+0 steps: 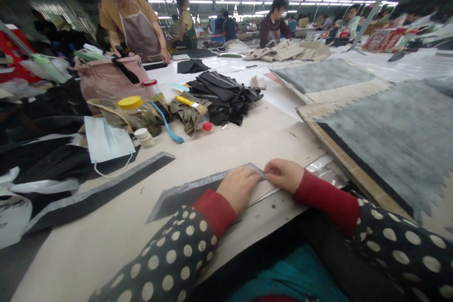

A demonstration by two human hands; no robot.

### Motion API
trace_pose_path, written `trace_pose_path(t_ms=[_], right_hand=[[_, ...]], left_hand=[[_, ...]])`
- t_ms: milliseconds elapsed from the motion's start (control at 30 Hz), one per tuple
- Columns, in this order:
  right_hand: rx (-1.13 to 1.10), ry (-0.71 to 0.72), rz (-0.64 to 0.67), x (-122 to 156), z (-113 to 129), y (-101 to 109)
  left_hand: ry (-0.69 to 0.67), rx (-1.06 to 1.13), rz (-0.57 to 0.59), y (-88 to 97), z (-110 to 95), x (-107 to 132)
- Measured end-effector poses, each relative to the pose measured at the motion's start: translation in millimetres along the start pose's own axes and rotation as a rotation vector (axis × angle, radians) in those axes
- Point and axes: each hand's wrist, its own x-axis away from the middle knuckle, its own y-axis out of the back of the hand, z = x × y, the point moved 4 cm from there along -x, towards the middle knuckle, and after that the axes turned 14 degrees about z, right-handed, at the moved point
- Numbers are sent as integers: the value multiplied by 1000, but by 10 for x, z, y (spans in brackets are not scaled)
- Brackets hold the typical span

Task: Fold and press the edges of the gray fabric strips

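A black fabric strip (198,192) with a grey edging lies slantwise on the pale tabletop in front of me. My left hand (239,188) rests across its right part, fingers laid flat over it and pointing right. At the strip's right end, my right hand (283,174) is closed in a pinch on the grey tip. The fingertips of both hands are close together there. Under and beside my hands is a straight-edged pale piece (264,191), partly hidden by them.
Another black strip (106,188) lies to the left, near a face mask (108,139). Behind stand a yellow-lidded jar (141,115), a brush (191,104) and a heap of black pieces (226,94). Grey sheets on boards (385,137) occupy the right. A co-worker (138,23) stands across the table.
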Motion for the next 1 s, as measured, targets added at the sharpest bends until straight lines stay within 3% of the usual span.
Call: trace_pose_path(t_ms=[100,333,567,1000], right_hand=[[-3,8,-64,26,-9,-33],[-12,66,-172,73,-39,-100],[-8,180,-293,119,-89,-172],[62,262,-357,164,-117,-188]], left_hand=[[-1,10,0,-7,11,-20],[137,42,-27,24,79,-107],[73,66,-6,26,67,-132],[38,42,3,16,83,-114]])
